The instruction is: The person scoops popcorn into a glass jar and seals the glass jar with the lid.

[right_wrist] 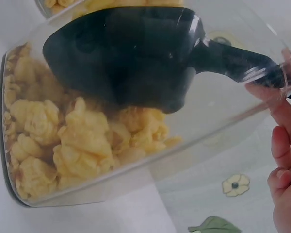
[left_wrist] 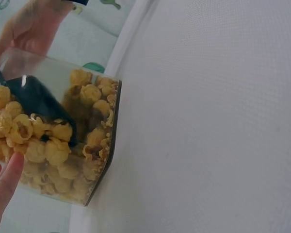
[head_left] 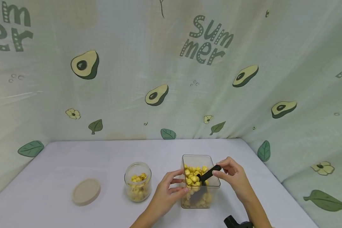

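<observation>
A clear square container [head_left: 188, 202], part-filled with yellow popcorn [head_left: 192, 180], stands upright on the white table. My right hand [head_left: 233, 177] pinches the handle of a black scoop [head_left: 210, 173] above the container's right rim. The scoop's blade [right_wrist: 121, 58] slants down inside, among the popcorn, and shows through the clear wall. On the other side, my left hand [head_left: 168, 193] has its fingers spread against the container's left wall and near front corner. In the left wrist view, only some left fingers [left_wrist: 7, 182] show, extended at the wall.
Left of the container is a round clear jar [head_left: 138, 194], without a lid and holding some popcorn. A beige round lid [head_left: 86, 191] lies farther left. A black object [head_left: 236, 222] shows by the right forearm. Printed cloth [head_left: 117, 95] hangs behind the table.
</observation>
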The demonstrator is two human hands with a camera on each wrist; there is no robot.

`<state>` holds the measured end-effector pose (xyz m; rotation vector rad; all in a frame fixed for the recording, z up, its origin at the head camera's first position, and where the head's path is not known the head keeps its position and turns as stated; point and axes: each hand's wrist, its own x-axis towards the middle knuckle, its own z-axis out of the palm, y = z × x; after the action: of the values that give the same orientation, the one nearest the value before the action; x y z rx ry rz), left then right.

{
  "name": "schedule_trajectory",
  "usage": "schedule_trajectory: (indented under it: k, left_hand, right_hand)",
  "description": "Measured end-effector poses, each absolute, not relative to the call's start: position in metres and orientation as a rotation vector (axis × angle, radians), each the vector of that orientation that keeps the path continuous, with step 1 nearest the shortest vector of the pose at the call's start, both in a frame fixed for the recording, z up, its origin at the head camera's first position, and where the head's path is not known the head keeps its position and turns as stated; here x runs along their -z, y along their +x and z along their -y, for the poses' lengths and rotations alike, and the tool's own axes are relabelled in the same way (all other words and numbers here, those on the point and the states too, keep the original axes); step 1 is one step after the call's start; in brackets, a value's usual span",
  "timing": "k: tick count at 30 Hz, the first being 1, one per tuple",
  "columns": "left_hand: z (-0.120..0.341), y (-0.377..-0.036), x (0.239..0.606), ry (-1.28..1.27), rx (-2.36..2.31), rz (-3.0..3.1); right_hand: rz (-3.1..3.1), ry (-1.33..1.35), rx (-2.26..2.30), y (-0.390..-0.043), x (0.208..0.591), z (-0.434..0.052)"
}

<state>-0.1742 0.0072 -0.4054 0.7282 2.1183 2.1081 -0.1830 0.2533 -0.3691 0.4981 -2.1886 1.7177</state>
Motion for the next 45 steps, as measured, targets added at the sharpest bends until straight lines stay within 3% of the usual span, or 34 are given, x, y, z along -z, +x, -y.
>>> schedule_trajectory:
  k: [7, 20, 45]
  left_hand:
    - [-0.007, -0.173, 0.407, 0.731, -2.12, -2.098]
    - [-0.007, -0.173, 0.409, 0.728, -2.129, -2.096]
    - [-0.005, -0.173, 0.407, 0.738, -2.115, -2.083]
  right_hand:
    - [2.225, 0.565, -1.689, -0.183, 0.37, -0.249]
    - [2.084, 0.387, -1.895, -0.186, 0.376, -0.255]
    - [1.863, 0.453, -2.16, -0.192, 0.386, -0.261]
